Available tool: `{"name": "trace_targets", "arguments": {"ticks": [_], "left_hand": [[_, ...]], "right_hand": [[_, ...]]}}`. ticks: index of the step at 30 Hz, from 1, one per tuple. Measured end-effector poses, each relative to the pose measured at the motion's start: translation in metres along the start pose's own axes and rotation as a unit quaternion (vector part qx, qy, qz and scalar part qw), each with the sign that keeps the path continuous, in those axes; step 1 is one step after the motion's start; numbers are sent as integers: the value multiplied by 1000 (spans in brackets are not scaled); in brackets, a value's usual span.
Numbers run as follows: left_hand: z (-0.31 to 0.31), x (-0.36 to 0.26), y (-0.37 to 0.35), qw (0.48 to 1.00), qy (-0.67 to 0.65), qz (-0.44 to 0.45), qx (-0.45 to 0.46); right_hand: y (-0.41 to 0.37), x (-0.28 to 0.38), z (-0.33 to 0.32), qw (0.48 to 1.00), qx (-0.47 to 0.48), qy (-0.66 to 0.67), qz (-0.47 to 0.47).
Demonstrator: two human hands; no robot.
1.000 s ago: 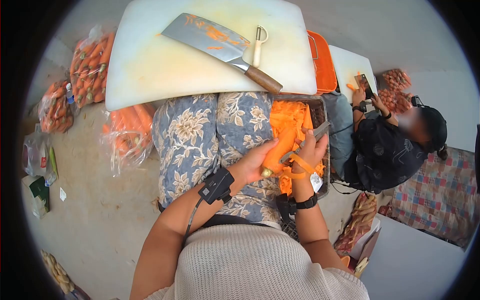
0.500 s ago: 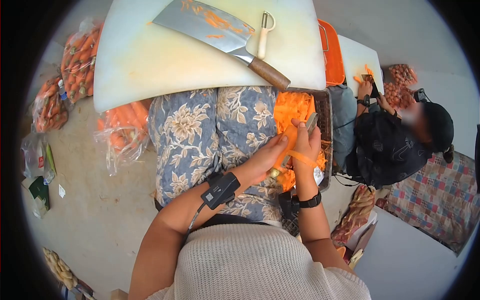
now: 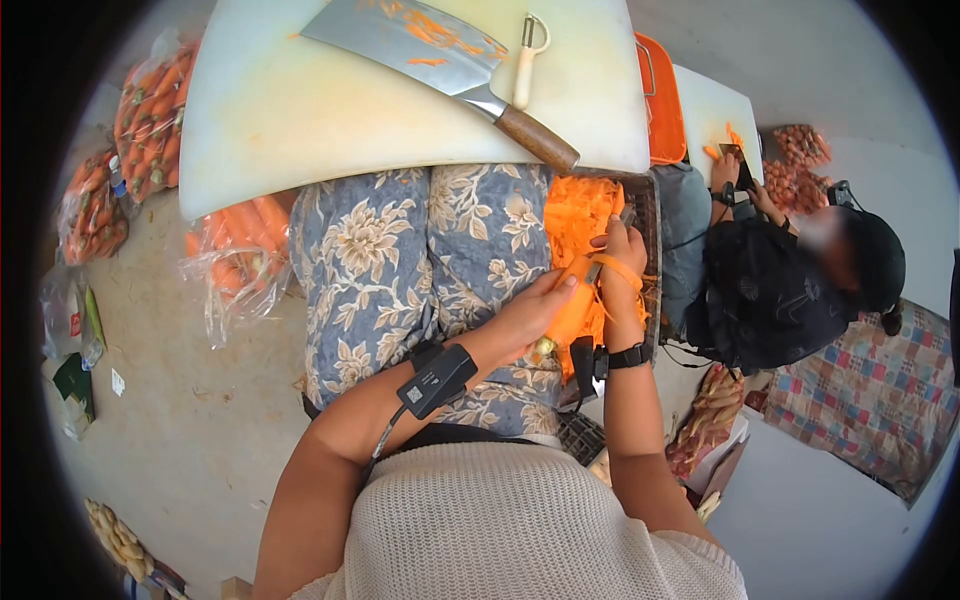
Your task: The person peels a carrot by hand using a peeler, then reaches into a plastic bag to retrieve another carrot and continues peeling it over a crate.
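Observation:
My left hand [image 3: 538, 308] is closed around a peeled-looking carrot [image 3: 571, 312], its stem end pointing down towards me. My right hand [image 3: 624, 254] grips a vegetable peeler [image 3: 628, 214], whose blade is at the carrot's upper part. A long orange strip of peel [image 3: 618, 268] curls over the right hand's fingers and wrist side. Both hands are above a dark plastic crate [image 3: 655, 240] holding a heap of carrot peelings [image 3: 580, 212], beside my right leg.
A white cutting board [image 3: 330, 120] ahead bears a cleaver [image 3: 420, 50] and a second peeler [image 3: 526, 65]. Bags of carrots [image 3: 240, 240] stand on the floor at left. An orange bin [image 3: 665, 110] is right of the board. A co-worker [image 3: 780, 280] cuts at another board [image 3: 710, 105].
My right hand with the peeler has shifted slightly up and away from me, and the peel strip now loops higher around it. My left hand keeps its hold on the carrot.

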State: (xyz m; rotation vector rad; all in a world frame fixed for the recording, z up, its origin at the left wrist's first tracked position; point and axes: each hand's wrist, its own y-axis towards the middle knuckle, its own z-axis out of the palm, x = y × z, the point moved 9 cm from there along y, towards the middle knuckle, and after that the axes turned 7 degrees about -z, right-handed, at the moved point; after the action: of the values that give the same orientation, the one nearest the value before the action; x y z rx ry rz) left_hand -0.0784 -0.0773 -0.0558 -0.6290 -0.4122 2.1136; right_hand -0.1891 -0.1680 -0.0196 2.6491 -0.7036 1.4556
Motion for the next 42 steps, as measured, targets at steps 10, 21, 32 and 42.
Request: {"name": "trace_targets", "arguments": {"ticks": [10, 21, 32, 42], "left_hand": [[3, 0, -5, 997, 60, -28, 32], [8, -3, -9, 995, -52, -30, 85], [-11, -4, 3, 994, 76, 76, -15], [-16, -3, 11, 984, 149, 83, -59]], "right_hand": [[13, -60, -12, 976, -12, 176, 128], [-55, -4, -39, 930, -86, 340, 107], [-56, 19, -5, 982, -26, 131, -133], [-18, -11, -5, 983, -44, 175, -44]]}}
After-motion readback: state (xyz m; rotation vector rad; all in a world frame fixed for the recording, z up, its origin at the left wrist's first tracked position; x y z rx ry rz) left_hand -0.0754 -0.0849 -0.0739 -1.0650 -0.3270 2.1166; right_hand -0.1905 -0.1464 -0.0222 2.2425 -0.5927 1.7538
